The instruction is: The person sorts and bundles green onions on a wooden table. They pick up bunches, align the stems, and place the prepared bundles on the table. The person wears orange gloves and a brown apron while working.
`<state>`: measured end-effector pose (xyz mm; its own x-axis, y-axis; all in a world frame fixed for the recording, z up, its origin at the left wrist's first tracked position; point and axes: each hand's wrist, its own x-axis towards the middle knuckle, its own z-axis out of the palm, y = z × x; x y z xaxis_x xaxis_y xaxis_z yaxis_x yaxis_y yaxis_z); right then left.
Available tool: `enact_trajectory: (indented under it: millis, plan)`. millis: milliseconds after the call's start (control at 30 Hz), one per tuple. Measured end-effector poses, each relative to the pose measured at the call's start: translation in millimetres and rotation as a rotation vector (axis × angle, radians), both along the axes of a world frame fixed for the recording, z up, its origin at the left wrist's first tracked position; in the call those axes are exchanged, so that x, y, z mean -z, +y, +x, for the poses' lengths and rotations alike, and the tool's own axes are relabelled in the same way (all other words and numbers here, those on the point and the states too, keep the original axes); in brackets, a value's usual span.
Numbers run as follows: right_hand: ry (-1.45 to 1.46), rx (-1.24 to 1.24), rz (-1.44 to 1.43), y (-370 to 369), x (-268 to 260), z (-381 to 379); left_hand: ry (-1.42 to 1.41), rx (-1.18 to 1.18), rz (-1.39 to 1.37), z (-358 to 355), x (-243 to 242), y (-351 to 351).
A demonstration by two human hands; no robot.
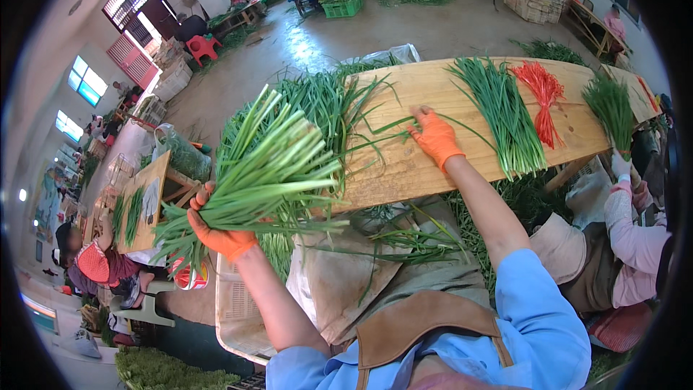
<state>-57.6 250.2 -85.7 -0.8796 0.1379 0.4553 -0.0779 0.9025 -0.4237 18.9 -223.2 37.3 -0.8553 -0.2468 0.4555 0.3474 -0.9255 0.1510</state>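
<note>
My left hand [224, 233], in an orange glove, holds a thick bunch of garlic chives [270, 168] over the left end of the wooden board [400, 179]. The pale cut ends point up and right, and the leaves droop past my wrist. My right hand [433, 135], also gloved in orange, is low over the middle of the board. A few loose chive leaves [392, 125] run beside and under its fingers; whether they are pinched is unclear. A laid-out bundle of chives [506, 119] and a bundle of red ties [543, 100] lie farther right.
A heap of chives [325, 103] covers the board's left end. A pale plastic crate [238, 303] stands below my left arm, and stray leaves lie on the cloth over my lap [373, 265]. At right, a co-worker's gloved hand [621, 165] holds a chive bunch [612, 105].
</note>
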Motion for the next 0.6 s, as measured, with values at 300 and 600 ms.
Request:
enact_trajectory:
  millis: [300,600]
  plan:
    - [-0.117,-0.601,-0.015,-72,16,168,-0.217,-0.114,-0.057,-43,7,38]
    - [-0.353,-0.545,-1.031,-44,-93,200,-0.233,0.121,-0.106,-35,16,63]
